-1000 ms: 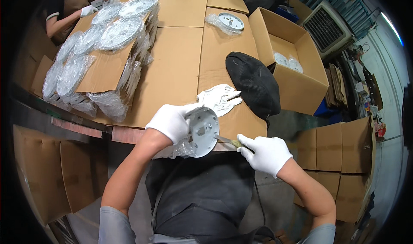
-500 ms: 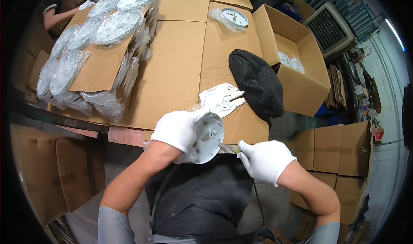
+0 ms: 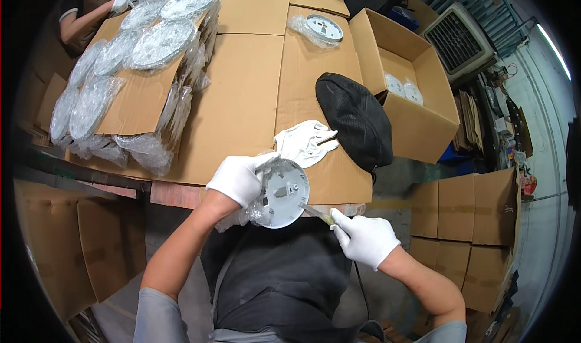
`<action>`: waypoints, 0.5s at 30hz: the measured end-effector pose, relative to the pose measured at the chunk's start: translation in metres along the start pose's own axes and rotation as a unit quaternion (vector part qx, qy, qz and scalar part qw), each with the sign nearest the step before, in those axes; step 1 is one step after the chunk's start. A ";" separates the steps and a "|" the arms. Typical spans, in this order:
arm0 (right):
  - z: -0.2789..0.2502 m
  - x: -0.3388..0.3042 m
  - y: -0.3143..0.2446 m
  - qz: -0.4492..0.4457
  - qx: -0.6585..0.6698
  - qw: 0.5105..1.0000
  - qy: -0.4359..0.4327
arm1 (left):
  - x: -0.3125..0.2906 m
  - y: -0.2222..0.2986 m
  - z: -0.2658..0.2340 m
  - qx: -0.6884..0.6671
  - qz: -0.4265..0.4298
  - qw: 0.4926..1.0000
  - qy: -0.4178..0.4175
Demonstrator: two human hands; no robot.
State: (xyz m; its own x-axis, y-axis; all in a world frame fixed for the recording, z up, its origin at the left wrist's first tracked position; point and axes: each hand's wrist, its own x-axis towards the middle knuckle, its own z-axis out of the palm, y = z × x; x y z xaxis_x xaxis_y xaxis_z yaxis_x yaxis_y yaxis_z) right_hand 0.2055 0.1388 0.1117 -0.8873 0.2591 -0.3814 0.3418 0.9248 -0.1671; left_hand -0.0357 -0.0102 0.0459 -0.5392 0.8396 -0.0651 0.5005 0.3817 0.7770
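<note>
My gloved left hand (image 3: 238,178) grips a round, light grey disc-shaped part (image 3: 283,193) by its left edge. The disc is tilted, its face with small cut-outs and studs toward me, at the table's near edge. Clear bubble wrap (image 3: 248,214) hangs behind and below it. In my gloved right hand (image 3: 368,237) is a slim tool with a flat metal blade and yellowish handle (image 3: 327,218); its tip meets the disc's lower right rim. Just beyond the disc, a loose white glove (image 3: 302,144) lies on the cardboard.
Wrapped discs (image 3: 163,44) are stacked on the left of the cardboard-covered table (image 3: 236,101). A black mesh bag (image 3: 354,119) and an open carton (image 3: 420,122) with discs inside stand right. Another disc (image 3: 324,28) lies at the back. A co-worker's gloved hand (image 3: 123,4) shows far left.
The disc has turned to face me more fully. The blade tool in my right hand has shifted left and slightly down with it. The whole view has shifted slightly.
</note>
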 end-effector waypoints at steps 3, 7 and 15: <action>0.011 -0.003 -0.001 0.008 -0.004 1.000 0.019 | 0.002 -0.002 -0.001 -0.001 0.001 1.000 0.008; 0.033 -0.008 0.005 0.006 -0.002 0.998 0.065 | 0.006 -0.001 -0.001 0.018 0.000 1.000 -0.009; 0.071 -0.007 0.009 0.024 0.066 0.985 0.155 | 0.010 -0.010 0.002 0.056 0.031 0.998 -0.003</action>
State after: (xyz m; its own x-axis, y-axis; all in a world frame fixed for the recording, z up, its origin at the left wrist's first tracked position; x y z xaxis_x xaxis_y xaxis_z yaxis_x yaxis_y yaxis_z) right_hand 0.2369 0.1250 0.0484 -0.9137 0.3942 -0.0993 0.4058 0.8699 -0.2804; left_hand -0.0446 -0.0045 0.0363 -0.5006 0.8654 -0.0223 0.6056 0.3685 0.7053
